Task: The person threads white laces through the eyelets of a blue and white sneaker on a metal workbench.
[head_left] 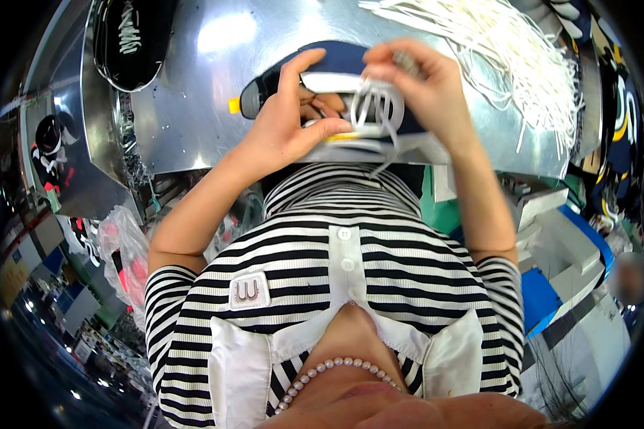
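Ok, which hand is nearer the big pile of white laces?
Right. The right hand is to the left of the white lace pile, by the laced part of the shoe; the left hand is farther left, at the shoe's opening.

Metal table: blk shoe at its far L corner. Clear plastic bag off table's near L side. Pale boxes + blue boxy item off table's near R corner. Navy/yellow pcs beyond table's R edge.

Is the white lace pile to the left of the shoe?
No, the lace pile lies to the right of the shoe, on the metal table.
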Tool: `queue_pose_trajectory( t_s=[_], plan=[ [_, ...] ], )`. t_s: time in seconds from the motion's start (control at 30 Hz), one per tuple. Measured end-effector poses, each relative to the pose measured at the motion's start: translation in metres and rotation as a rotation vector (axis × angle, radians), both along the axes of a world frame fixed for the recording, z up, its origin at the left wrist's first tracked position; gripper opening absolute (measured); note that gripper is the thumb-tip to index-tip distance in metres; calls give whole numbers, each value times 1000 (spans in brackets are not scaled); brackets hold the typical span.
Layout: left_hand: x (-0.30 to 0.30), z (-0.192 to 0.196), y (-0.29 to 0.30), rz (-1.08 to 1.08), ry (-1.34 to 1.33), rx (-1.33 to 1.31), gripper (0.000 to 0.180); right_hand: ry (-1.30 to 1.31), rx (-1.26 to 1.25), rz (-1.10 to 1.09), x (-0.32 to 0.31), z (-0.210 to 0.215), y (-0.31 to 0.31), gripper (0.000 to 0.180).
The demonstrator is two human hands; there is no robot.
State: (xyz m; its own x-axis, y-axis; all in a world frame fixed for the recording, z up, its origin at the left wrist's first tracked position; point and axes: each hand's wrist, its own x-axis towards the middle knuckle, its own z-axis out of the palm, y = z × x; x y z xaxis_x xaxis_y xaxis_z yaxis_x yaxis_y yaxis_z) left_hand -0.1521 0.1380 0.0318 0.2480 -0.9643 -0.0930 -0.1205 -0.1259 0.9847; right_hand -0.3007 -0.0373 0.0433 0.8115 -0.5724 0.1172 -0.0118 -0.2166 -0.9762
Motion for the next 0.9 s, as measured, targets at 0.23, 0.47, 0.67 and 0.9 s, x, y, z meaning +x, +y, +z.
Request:
queue_pose_trajectory(
  t_s=[0.23, 0.47, 0.67, 0.9],
  plan=[
    [-8, 8, -16, 165, -156, 171, 54, 155, 50, -7, 8, -16, 19, 12],
    [-17, -9, -23, 276, -347, -5, 46, 203, -288, -104, -5, -5, 22, 28],
    [-20, 2, -25, 246, -160, 121, 50, 294, -176, -37, -34, -10, 34, 17],
    [-25, -3, -26, 280, -62, 56, 48, 399, -356, -32, -24, -10, 32, 18]
  ],
)
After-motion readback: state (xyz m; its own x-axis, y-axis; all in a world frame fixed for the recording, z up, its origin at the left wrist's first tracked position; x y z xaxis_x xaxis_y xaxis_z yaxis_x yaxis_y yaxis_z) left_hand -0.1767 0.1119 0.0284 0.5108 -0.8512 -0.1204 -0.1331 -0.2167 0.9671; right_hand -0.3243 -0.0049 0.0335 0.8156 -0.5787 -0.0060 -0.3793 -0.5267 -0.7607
